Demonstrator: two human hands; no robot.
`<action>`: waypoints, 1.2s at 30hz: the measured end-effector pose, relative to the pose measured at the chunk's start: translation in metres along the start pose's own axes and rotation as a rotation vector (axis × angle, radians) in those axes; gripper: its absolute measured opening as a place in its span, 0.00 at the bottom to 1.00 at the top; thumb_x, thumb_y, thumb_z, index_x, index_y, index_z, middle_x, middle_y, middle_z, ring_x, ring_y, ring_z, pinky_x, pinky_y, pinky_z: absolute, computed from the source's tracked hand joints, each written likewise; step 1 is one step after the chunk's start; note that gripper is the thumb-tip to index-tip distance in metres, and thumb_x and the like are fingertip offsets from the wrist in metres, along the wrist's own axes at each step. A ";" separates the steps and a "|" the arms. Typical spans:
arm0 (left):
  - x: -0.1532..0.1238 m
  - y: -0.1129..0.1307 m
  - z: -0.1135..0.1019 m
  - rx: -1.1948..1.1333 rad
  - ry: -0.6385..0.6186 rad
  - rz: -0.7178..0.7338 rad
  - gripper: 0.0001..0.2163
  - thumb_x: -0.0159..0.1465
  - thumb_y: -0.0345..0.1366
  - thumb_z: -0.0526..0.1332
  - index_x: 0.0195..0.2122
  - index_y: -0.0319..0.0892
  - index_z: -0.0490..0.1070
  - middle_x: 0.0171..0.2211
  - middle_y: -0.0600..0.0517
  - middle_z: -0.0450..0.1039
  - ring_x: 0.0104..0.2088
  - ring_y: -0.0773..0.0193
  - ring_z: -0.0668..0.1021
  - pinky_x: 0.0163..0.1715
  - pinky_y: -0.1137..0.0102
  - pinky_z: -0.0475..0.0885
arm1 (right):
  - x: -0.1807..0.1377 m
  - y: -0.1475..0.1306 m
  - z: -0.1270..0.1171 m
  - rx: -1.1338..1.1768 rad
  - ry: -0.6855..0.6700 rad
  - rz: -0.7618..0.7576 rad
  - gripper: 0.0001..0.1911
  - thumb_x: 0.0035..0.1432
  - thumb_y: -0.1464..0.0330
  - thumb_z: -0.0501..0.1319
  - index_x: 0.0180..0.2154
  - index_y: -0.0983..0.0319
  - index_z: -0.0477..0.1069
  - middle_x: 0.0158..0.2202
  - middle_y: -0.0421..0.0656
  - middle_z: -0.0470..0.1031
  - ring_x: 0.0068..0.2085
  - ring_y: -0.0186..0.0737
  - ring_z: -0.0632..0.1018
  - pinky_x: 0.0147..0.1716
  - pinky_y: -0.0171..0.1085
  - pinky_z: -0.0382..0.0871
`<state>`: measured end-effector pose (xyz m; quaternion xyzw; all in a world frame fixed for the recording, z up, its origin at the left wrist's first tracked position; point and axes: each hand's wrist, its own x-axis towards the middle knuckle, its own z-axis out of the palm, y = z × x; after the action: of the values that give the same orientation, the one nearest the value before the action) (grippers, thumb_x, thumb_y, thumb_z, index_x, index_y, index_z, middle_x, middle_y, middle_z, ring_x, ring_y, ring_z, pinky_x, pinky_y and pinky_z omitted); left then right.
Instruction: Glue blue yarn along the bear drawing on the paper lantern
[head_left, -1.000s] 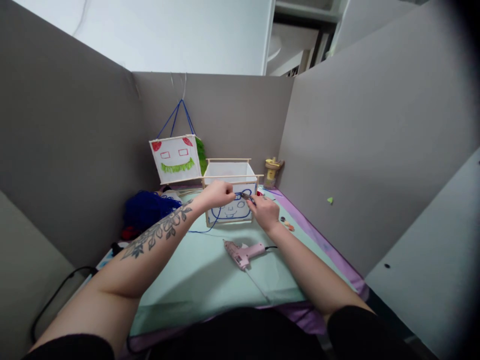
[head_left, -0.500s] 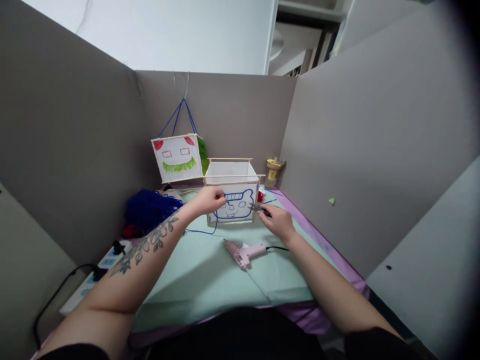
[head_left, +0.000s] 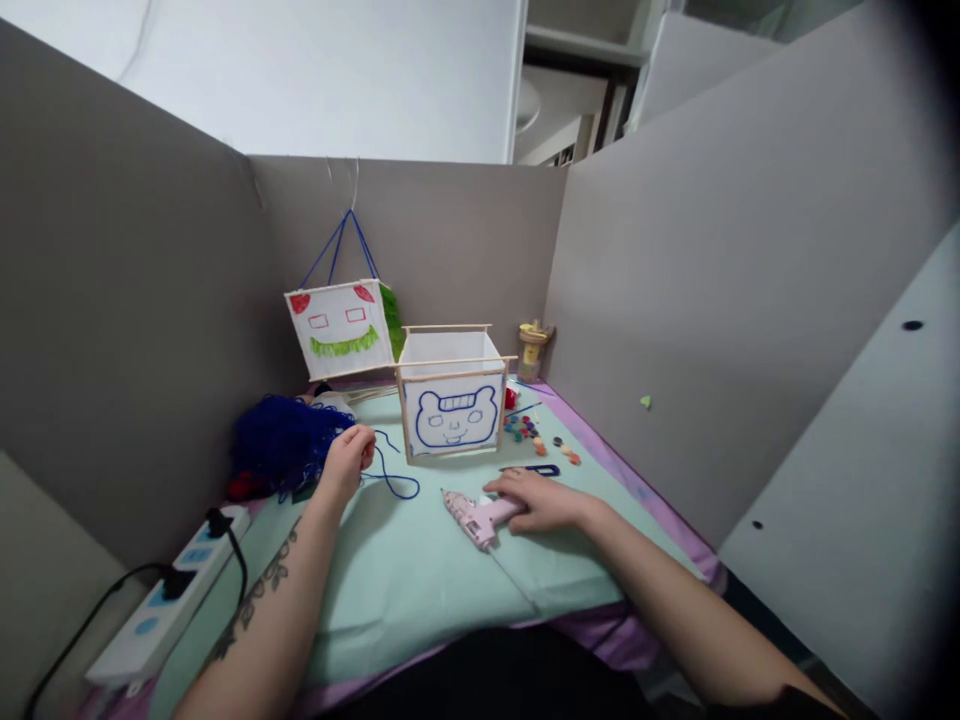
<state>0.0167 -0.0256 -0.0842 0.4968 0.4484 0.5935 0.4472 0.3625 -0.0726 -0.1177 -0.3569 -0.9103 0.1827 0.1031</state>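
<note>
My left hand is closed in a pinch on a blue yarn strand, which trails and loops over the table beside it. My right hand lies over the handle of a pink glue gun, thumb and fingers apart around it; the gun rests on its side. Just beyond that hand are dark-handled snips, partly covered by the fingers. Behind stands a white box with stick edges and a blue bear face drawn on its front.
A blue yarn heap and a power strip are at left. A lantern with a drawn face hangs behind. Several coloured beads lie right of the box, before a yellow-topped container. Grey partitions surround the table.
My right hand has put down the snips and moved to the glue gun. My left hand has drawn back from the box, down and left, with the yarn. The view has shifted slightly.
</note>
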 end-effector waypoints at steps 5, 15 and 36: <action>0.003 -0.008 -0.003 -0.028 0.072 -0.020 0.09 0.48 0.38 0.61 0.19 0.41 0.61 0.15 0.59 0.56 0.15 0.75 0.57 0.14 0.77 0.48 | 0.010 -0.005 0.003 0.095 -0.001 0.003 0.28 0.57 0.59 0.61 0.58 0.60 0.65 0.51 0.50 0.70 0.50 0.48 0.71 0.51 0.44 0.63; 0.003 -0.018 0.002 0.026 0.072 -0.048 0.09 0.48 0.38 0.60 0.19 0.41 0.62 0.14 0.60 0.56 0.14 0.75 0.57 0.15 0.77 0.48 | 0.010 -0.001 0.001 0.933 0.605 0.055 0.32 0.54 0.41 0.54 0.44 0.61 0.71 0.28 0.42 0.71 0.29 0.39 0.72 0.33 0.40 0.70; 0.000 -0.019 0.005 0.018 0.056 -0.075 0.10 0.48 0.39 0.61 0.18 0.41 0.61 0.13 0.60 0.55 0.14 0.75 0.57 0.14 0.76 0.49 | 0.042 0.020 -0.007 0.641 0.965 0.454 0.14 0.49 0.57 0.60 0.31 0.63 0.69 0.20 0.41 0.73 0.23 0.40 0.75 0.27 0.37 0.69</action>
<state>0.0233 -0.0210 -0.1018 0.4669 0.4844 0.5858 0.4518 0.3466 -0.0278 -0.1166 -0.5354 -0.5624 0.2823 0.5634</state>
